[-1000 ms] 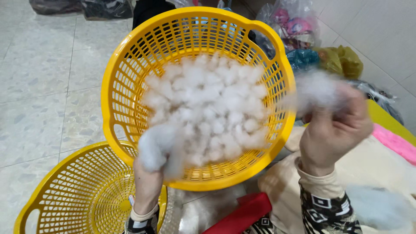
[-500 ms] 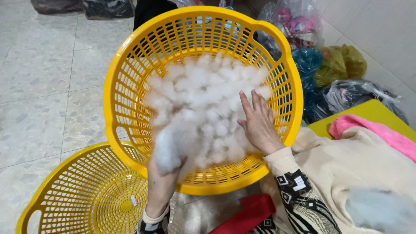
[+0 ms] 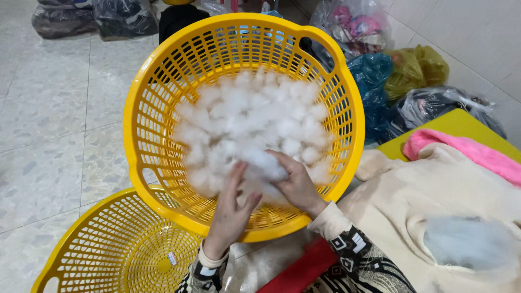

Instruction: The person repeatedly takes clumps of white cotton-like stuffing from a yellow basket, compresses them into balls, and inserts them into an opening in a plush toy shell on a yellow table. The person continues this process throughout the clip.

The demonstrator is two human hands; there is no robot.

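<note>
A big yellow plastic basket (image 3: pixel 146 97) is tilted toward me and holds a heap of white stuffing fluff (image 3: pixel 244 119). Both my hands are inside it at the near rim. My left hand (image 3: pixel 230 209) presses into the lower edge of the fluff, fingers curled around a clump. My right hand (image 3: pixel 296 182) lies next to it, gripping the same white clump (image 3: pixel 266 163) from the right. A cream plush piece (image 3: pixel 434 206) rests on my lap at the right, with a tuft of white fluff (image 3: pixel 469 244) on it.
A second, empty yellow basket (image 3: pixel 108 249) sits under the first at the lower left. Plastic bags (image 3: pixel 401 70) of goods line the tiled wall at the right, and dark bags (image 3: pixel 92 19) lie at the far left. A pink cloth (image 3: pixel 467 152) and red fabric (image 3: pixel 304 268) are near.
Both hands came down into the basket. The right hand, raised with fluff a second ago, now grips the heap beside the left, which brought its clump in.
</note>
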